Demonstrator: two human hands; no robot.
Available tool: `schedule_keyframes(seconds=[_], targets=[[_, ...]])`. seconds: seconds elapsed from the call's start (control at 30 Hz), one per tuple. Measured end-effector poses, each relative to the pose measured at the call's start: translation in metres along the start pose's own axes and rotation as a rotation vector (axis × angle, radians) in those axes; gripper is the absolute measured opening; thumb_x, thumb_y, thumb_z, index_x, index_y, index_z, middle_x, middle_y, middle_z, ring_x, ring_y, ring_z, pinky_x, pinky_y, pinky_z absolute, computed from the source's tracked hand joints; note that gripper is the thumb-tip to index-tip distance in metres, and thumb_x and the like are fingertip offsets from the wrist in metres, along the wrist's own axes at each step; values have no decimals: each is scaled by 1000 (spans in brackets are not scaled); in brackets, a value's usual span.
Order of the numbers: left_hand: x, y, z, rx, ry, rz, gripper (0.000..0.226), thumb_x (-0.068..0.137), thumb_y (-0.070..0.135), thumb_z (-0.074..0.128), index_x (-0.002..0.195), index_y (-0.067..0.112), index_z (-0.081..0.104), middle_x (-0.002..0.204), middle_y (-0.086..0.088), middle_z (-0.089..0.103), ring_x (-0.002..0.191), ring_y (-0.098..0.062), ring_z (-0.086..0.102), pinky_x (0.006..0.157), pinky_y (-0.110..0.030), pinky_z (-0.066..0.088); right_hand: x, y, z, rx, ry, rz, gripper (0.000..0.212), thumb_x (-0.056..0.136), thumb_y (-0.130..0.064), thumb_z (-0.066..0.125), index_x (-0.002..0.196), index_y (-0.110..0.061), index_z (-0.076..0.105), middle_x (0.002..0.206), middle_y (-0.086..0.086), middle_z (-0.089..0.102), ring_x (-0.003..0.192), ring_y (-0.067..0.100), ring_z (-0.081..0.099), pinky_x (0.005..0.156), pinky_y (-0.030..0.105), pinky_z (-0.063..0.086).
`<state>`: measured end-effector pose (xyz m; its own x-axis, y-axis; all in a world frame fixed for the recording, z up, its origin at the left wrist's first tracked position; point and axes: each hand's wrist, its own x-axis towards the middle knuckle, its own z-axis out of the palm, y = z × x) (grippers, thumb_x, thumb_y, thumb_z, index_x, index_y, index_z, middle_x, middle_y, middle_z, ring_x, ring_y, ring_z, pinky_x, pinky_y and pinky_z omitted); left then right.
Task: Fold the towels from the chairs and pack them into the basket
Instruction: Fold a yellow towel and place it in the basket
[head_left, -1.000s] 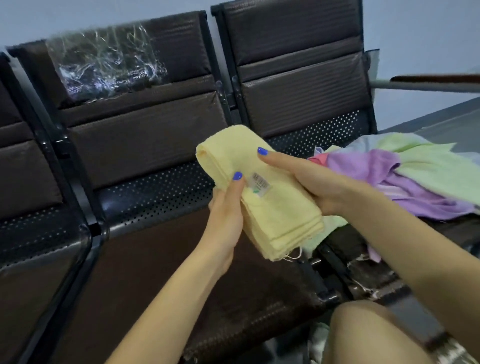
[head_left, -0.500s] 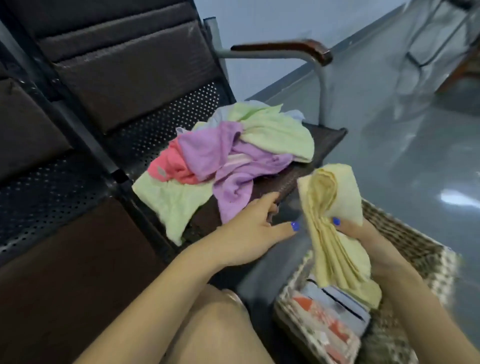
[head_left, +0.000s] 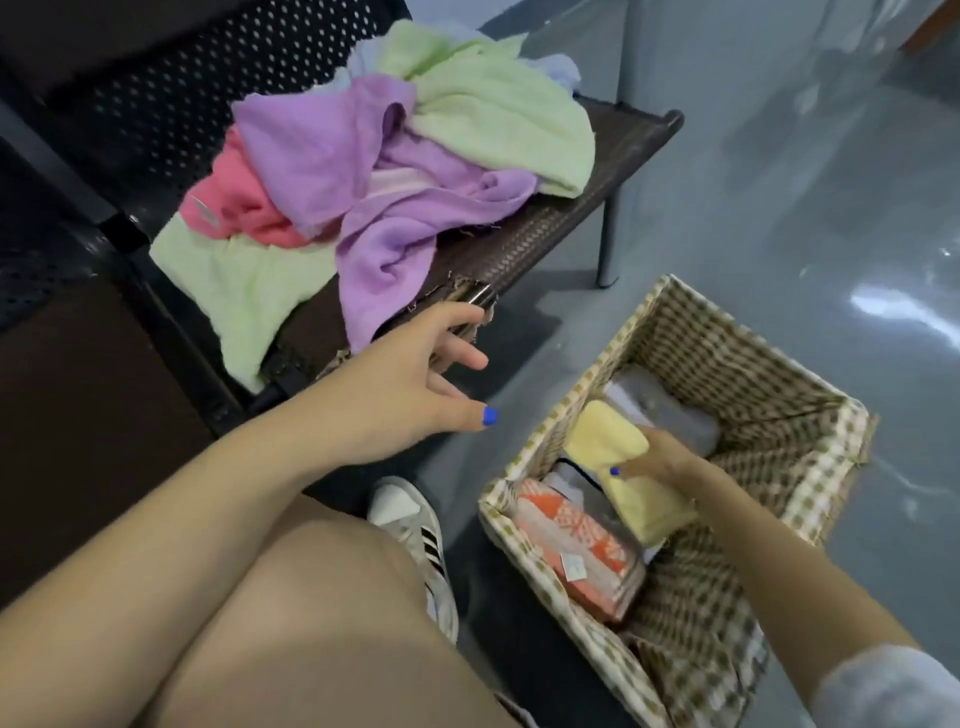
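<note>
Yellow towel going into the basket

Right hand (head_left: 655, 460) grips folded yellow towel (head_left: 626, 467) inside woven basket (head_left: 810, 512), lower right; left hand (head_left: 400, 384) hovers open, centre.

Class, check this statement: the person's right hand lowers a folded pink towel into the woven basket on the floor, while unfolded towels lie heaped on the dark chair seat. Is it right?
Not quite: the folded towel gripped by the right hand is pale yellow, not pink, as the head view shows. The rest holds: it goes into the woven basket on the floor, and unfolded towels lie heaped on the dark chair seat.

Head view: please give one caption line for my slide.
Right hand lowers folded yellow towel into wicker basket.
</note>
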<state>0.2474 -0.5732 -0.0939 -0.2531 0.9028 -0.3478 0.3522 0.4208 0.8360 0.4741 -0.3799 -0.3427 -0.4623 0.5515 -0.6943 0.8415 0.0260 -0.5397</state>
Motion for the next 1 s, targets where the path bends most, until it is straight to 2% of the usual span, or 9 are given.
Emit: schedule_keyframes(seconds=[0.17, 0.33, 0.4, 0.47, 0.57, 0.73, 0.87, 0.93, 1.0], targets=[[-6, -5, -6, -38, -16, -9, 64, 70, 14, 83, 107, 48, 43, 108, 15, 58, 74, -6, 65, 83, -37, 54, 12, -1, -4, 196, -332, 150, 44, 74, -25, 78, 112, -24, 55, 116, -6, 59, 94, 4, 55, 81, 26, 46], [0, -9, -13, -53, -41, -47, 65, 70, 12, 83, 108, 48, 43, 105, 14, 62, 77, -5, 69, 85, -35, 53, 28, 12, -12, 294, -469, 242, 101, 33, -38, 98, 122, -13, 58, 117, 8, 67, 108, 28, 62, 91, 43, 49], [0, -11, -15, -62, -70, -61, 67, 61, 24, 85, 108, 50, 45, 103, 19, 64, 78, -6, 70, 85, -32, 55, 27, 10, -9, 256, -521, 268, 92, 36, -34, 98, 117, -9, 60, 111, 11, 69, 104, 29, 63, 91, 46, 49], [-2, -11, -15, -91, -100, -72, 71, 50, 32, 82, 109, 51, 46, 103, 26, 63, 78, -6, 70, 82, -34, 55, 27, -1, -3, 147, -457, 322, 72, 59, -31, 90, 115, -5, 54, 111, 11, 64, 100, 28, 61, 97, 47, 47], [-2, -11, -13, -103, -133, -78, 76, 52, 34, 85, 114, 50, 45, 104, 20, 64, 79, -5, 70, 85, -43, 54, 42, 2, 7, -91, -352, 341, 109, 42, -66, 84, 125, -8, 43, 130, 12, 52, 105, 29, 57, 91, 43, 51], [-2, -11, -16, -118, -150, -56, 70, 53, 49, 75, 116, 50, 45, 105, 24, 63, 80, -10, 67, 81, -34, 52, 44, -2, 28, 133, -203, 273, 91, 76, -81, 43, 127, -7, 52, 98, 5, 56, 85, 22, 55, 85, 37, 43], [-2, -8, -15, -164, -156, -41, 55, 67, 43, 62, 119, 46, 45, 104, 24, 63, 87, -12, 68, 84, -32, 53, 50, 20, 29, -21, -107, 168, 122, 55, -92, 52, 145, -11, 36, 147, 7, 41, 128, 27, 45, 105, 38, 36], [-3, -9, -15, -138, -170, -22, 63, 65, 49, 67, 123, 47, 43, 107, 25, 62, 91, -19, 66, 85, -37, 52, 59, 35, 29, -165, -150, 103, 141, 33, -102, 45, 139, -10, 45, 140, 7, 51, 124, 25, 48, 105, 38, 38], [-5, -12, -16, -130, -181, -4, 69, 60, 59, 62, 125, 50, 41, 109, 25, 61, 95, -26, 64, 89, -42, 51, 57, 32, 31, -330, -190, 68, 137, 35, -103, 38, 137, -13, 48, 131, 5, 58, 119, 24, 52, 102, 37, 39]])
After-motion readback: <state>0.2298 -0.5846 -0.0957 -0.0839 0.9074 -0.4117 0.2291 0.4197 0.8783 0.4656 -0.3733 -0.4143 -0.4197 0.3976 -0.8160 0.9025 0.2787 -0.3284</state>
